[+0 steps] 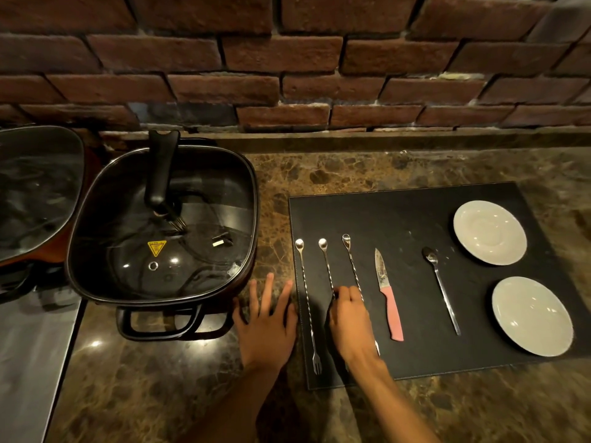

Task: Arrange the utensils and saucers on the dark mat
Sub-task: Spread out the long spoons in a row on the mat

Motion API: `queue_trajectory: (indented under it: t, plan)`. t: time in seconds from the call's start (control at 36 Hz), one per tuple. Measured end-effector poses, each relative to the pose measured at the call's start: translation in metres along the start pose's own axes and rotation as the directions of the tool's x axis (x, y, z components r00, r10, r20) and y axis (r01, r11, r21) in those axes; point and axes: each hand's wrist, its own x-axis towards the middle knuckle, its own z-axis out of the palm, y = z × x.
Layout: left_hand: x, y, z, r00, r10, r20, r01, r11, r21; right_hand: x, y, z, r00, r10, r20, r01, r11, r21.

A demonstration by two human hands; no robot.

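A: The dark mat (pixel 415 225) lies toward the right of the desk (pixel 319 174). Along its left edge lie three long bar spoons with twisted stems. The right hand (pixel 350 318) is curled over the middle bar spoon (pixel 327 266) and the right-hand bar spoon (pixel 351 263), fingertips pinched at their stems. Which of the two it actually grips cannot be told.

B: That is the risk. If the fingers catch both stems, shifting one probably drags the other out of line, or knocks it against the pink-handled knife (pixel 388 295) just beside it.

A: The left hand (pixel 268 321) lies flat and spread on the desk, holding nothing, its fingers just off the mat's left edge beside the left bar spoon (pixel 307 302).

B: So nothing pins the mat. A sideways push could slide it on the polished stone, and then everything moves.

A: The teaspoon (pixel 443 292) and the two saucers, the far saucer (pixel 489 233) and the near saucer (pixel 532 316), sit toward the mat's right edge, well apart from the hands.

B: Those look safe. The glass-lidded pan (pixel 160 225) left of the mat crowds the left hand's elbow room, though.
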Motion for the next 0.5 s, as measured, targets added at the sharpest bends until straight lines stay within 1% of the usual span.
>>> queue_trajectory:
  t: [0.17,0.5]
  plan:
    - [0.0006,0.0,0.0001,1.0,-0.006,0.006,0.006,1.0,-0.014,0.007,0.0011,0.0007,1.0,-0.011,-0.003,0.011,0.999,0.047]
    - [-0.0003,0.0021,-0.0053,1.0,-0.009,0.021,0.01,1.0,-0.02,0.0097,-0.0025,-0.0016,0.999,-0.01,0.043,0.009,0.999,0.038]
